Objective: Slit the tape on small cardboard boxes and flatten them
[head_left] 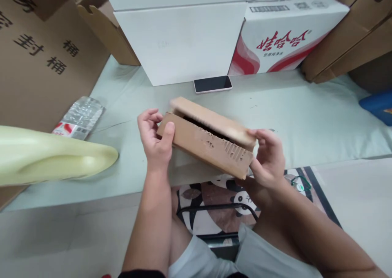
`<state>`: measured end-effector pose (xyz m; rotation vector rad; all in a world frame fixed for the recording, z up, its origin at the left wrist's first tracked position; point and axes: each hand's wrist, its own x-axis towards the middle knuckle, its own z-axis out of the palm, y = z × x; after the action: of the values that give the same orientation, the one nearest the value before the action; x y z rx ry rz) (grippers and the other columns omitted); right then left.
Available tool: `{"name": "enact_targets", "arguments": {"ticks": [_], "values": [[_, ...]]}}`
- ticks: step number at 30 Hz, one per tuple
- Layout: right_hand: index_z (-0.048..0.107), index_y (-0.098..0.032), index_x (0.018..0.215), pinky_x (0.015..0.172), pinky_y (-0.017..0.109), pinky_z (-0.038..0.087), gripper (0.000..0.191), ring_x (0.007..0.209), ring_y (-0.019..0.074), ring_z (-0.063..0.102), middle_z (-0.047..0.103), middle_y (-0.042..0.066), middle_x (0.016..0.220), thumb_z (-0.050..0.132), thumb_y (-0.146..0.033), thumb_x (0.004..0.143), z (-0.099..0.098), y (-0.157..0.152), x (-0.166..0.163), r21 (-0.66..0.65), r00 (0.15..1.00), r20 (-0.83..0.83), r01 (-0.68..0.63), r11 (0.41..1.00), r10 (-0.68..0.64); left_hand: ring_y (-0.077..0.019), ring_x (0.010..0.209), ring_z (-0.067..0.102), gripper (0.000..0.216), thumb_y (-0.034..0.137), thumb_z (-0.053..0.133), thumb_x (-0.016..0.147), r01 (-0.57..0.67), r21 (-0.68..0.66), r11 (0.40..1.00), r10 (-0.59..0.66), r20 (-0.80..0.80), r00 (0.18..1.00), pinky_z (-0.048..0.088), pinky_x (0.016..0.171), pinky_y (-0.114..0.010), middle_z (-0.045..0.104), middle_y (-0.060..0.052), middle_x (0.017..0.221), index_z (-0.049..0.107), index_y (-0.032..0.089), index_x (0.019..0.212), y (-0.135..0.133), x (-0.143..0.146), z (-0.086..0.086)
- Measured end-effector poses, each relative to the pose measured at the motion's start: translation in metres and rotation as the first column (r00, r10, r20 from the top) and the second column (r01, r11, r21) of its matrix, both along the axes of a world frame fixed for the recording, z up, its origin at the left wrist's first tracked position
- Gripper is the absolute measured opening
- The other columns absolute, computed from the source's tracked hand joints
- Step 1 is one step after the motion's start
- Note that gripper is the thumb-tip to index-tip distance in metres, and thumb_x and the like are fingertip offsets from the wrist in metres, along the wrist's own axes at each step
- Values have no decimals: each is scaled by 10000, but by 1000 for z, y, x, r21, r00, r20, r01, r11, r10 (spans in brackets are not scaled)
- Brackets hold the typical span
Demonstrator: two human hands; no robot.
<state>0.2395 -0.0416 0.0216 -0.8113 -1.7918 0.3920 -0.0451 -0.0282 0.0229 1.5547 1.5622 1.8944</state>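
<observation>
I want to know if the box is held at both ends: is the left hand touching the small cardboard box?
Touching. The head view shows the left hand with its thumb pressed on the front face of the cardboard box at its left end.

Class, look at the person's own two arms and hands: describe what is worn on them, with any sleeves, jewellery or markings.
Both forearms are bare. The left hand and right hand wear no gloves, and no rings, watch or bands show. No sleeves reach the forearms. No markings are visible.
</observation>
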Motion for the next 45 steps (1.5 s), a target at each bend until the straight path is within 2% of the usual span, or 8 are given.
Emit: {"name": "enact_targets", "arguments": {"ticks": [9, 13, 16, 23, 30, 36, 41, 45], "values": [[599, -348, 1353, 1076, 509, 492, 422, 1262, 295, 560, 548, 79, 1361, 517, -480, 961, -13, -5, 9, -149, 973, -212, -129, 980, 95, -255, 1205, 660, 280, 375, 564, 960, 100, -123, 987, -141, -394, 908, 486, 1118, -471, 739, -54, 1252, 799, 264, 1065, -13, -5, 30], [555, -306, 1331, 947, 462, 576, 410, 1082, 248, 668, 631, 101, 1268, 481, -528, 995, -24, -1, 7, -520, 955, -293, -119, 846, -46, -235, 1166, 689, 257, 266, 609, 879, -27, -72, 997, 19, -100, 995, 499, 1111, -426, 775, -67, 1198, 823, 211, 1011, -10, -14, 25], [629, -250, 1289, 1041, 519, 537, 531, 1173, 283, 666, 696, 125, 1266, 370, -625, 1017, -20, 2, 1, -662, 974, -143, -226, 715, 176, -247, 1190, 673, 277, 256, 593, 818, -151, -33, 988, 154, 257, 954, 499, 1102, -418, 777, -92, 1168, 811, 150, 953, -2, -24, 14], [510, -294, 1509, 1301, 569, 206, 571, 1564, 281, 334, 372, 82, 1669, 381, -575, 1029, -2, 1, -21, -214, 909, 101, -377, 901, 404, -263, 1099, 691, 468, 662, 506, 862, 91, -268, 959, 72, 541, 838, 576, 764, -345, 758, -15, 948, 701, 243, 937, 8, -10, -17], [424, -312, 1505, 1259, 581, 310, 539, 1607, 280, 217, 269, 74, 1708, 441, -527, 1011, -2, 1, -13, -127, 983, -21, -183, 975, 182, -238, 643, 712, 576, 686, 524, 847, 473, -626, 620, -71, 555, 829, 432, 434, -288, 753, -94, 768, 695, 176, 1051, -7, 40, -6], [544, -272, 1340, 1196, 591, 387, 486, 1525, 308, 396, 442, 133, 1607, 440, -605, 1002, -8, 9, -6, -223, 988, -64, -154, 963, 143, -205, 520, 674, 403, 560, 560, 858, 441, -864, 242, -251, 383, 889, 364, 411, -236, 686, -56, 586, 679, 176, 879, -17, 23, 13], [593, -275, 1323, 1182, 570, 418, 466, 1496, 295, 444, 469, 124, 1596, 472, -593, 1005, -5, 7, -8, -254, 971, -11, -234, 938, 239, -309, 1208, 674, 445, 596, 609, 860, 101, -407, 908, -93, 38, 995, 603, 847, -433, 729, -94, 1226, 662, 247, 1130, -14, 16, 7], [561, -299, 1416, 1175, 538, 438, 540, 1486, 280, 459, 460, 94, 1611, 406, -624, 1015, -7, 8, -2, -285, 973, 12, -219, 933, 232, -309, 1400, 530, 375, 513, 505, 960, 313, -25, 950, -304, -314, 899, 247, 1285, -606, 650, -44, 1371, 662, 293, 1219, -18, 42, 6]]}}
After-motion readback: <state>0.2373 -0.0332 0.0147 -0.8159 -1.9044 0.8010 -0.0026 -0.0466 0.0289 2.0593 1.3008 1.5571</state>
